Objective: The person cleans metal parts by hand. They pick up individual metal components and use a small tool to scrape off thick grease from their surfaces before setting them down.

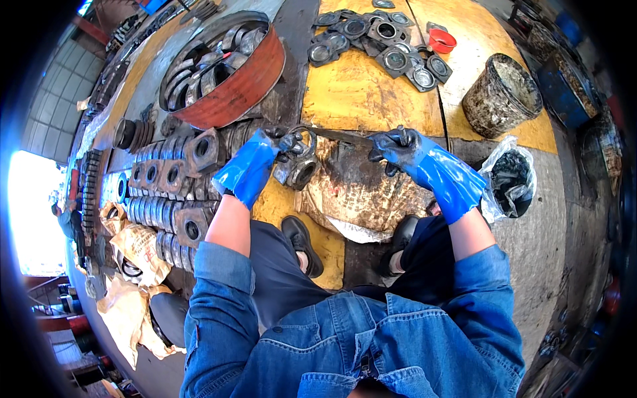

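Observation:
Both my hands wear blue gloves blackened with grease. My left hand point(282, 149) grips a round metal bearing housing point(300, 167) that rests on a stained sheet point(358, 192) on the floor. My right hand point(397, 147) is closed around the end of a long dark metal tool point(338, 136), whose other end reaches the housing by my left hand. My two black shoes point(302, 245) stand just below the sheet.
Rows of metal housings point(166, 199) lie to the left. A red-rimmed round tub point(229, 69) holds more parts. Several square flanged parts point(378, 40) and a red cup point(441, 41) lie at the top. A dirty bucket point(501, 96) and a plastic bag of black grease point(511, 182) sit right.

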Motion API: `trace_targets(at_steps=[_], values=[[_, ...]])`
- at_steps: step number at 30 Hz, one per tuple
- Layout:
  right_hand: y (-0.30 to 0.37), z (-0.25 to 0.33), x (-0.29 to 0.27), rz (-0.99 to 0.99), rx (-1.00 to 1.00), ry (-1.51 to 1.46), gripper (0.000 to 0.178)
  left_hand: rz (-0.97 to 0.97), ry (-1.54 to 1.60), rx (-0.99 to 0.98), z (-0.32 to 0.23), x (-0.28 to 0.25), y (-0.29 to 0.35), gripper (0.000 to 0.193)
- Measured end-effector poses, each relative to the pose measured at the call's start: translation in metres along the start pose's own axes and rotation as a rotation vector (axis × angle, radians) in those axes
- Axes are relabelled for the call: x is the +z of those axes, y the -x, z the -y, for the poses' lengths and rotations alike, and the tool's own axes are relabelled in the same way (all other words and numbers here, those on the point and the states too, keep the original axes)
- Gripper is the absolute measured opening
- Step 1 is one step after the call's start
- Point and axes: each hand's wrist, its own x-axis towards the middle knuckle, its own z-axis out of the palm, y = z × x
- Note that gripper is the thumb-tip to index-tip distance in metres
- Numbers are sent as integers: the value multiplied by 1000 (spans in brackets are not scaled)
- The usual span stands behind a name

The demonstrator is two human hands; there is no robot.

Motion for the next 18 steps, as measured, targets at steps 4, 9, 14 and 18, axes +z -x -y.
trace_targets(at_steps=[4, 9, 14, 18], values=[[9, 10, 10, -96, -11, 77, 38, -57, 248, -67, 7, 5, -7, 27], [6, 2, 11, -154, -30, 26, 35, -125, 1006, -394, 25, 36, -22, 27], [-9, -10, 10, -61, 30, -256, 33, -203, 1370, -505, 34, 53, -33, 28], [-25, -25, 9, -31, 105, -459, 31, -230, 1465, -545, 41, 62, -34, 29]])
